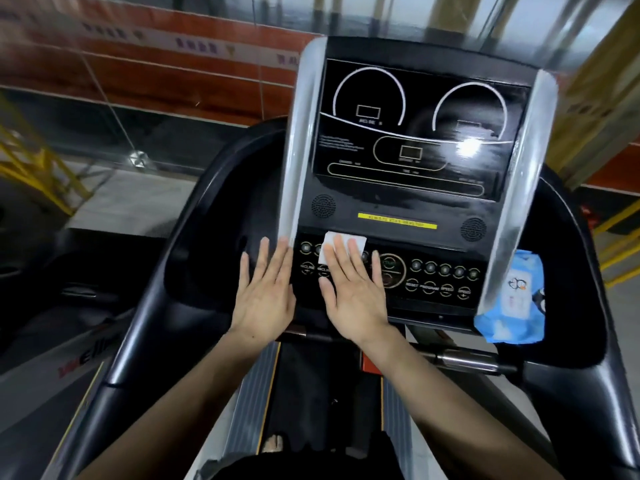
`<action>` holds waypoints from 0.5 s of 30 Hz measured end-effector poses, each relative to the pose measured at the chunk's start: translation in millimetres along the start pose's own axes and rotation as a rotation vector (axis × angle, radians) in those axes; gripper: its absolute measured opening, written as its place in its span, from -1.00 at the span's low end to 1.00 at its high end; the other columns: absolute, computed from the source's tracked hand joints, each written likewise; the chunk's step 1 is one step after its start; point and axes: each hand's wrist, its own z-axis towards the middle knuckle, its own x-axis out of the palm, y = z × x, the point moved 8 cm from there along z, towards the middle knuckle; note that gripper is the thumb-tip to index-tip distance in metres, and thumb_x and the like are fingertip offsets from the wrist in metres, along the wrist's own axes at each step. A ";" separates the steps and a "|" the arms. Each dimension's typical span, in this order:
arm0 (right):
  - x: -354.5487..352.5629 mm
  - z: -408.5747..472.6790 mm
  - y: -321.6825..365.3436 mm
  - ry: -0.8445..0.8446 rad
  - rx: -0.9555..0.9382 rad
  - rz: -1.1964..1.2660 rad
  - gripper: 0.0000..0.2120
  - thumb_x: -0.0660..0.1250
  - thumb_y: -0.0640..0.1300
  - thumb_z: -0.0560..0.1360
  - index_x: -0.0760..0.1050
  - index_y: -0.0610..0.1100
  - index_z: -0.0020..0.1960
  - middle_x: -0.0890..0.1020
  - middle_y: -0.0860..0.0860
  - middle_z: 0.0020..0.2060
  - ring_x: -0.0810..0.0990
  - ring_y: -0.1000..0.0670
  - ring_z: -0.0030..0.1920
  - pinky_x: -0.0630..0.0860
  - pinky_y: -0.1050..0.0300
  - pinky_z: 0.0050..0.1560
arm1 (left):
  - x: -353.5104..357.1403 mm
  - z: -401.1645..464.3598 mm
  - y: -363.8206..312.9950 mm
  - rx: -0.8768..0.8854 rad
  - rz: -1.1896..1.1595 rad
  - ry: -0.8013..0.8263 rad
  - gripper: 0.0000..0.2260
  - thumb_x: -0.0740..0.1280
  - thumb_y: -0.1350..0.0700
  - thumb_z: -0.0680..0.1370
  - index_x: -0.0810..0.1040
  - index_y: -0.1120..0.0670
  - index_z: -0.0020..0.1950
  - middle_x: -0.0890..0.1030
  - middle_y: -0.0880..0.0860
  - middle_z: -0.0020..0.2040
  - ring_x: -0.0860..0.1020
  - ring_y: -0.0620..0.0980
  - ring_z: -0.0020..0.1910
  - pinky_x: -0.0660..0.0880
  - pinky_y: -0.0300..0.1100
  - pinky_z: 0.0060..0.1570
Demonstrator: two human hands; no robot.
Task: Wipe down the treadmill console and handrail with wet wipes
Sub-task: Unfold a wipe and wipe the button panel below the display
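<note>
Head view: right hand (353, 292) half-hides wet wipe (329, 249).

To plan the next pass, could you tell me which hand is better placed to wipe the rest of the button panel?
The right hand: its flat fingers already press the white wipe on the button panel. The left hand holds nothing.

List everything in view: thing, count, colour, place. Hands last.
Treadmill console: one, black with silver side rails, centre.
Button panel: one, black with round buttons, below the display.
Wet wipe: one, white, flat on the button panel's left part.
Wipes pack: one, blue, right of the button panel.
Handrail: one, black, curving round the console.
Left hand: fingers straight, at the console's left edge.
Right hand: fingers straight, pressing the wipe.
</note>
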 end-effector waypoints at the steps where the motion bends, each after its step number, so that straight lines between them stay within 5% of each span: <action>1: 2.0 5.9 10.6 0.004 -0.020 -0.011 -0.42 -0.08 0.15 0.72 -0.02 -0.01 0.70 -0.05 0.08 0.68 -0.17 0.04 0.67 -0.16 -0.26 0.64 | -0.6 -0.4 5.1 0.009 -0.002 0.006 -0.31 0.26 0.10 0.63 0.02 0.13 0.70 -0.05 0.03 0.72 -0.16 0.14 0.69 -0.06 0.30 0.62; 15: 5.2 -4.2 30.4 0.031 -0.167 -0.162 -0.44 -0.01 0.15 0.73 0.07 0.02 0.69 0.03 0.12 0.67 -0.10 0.11 0.66 -0.05 -0.29 0.62 | 0.9 -10.5 5.7 0.106 -0.060 0.054 -0.32 0.20 0.13 0.63 0.00 0.13 0.70 -0.12 0.05 0.72 -0.24 0.12 0.68 -0.10 0.26 0.63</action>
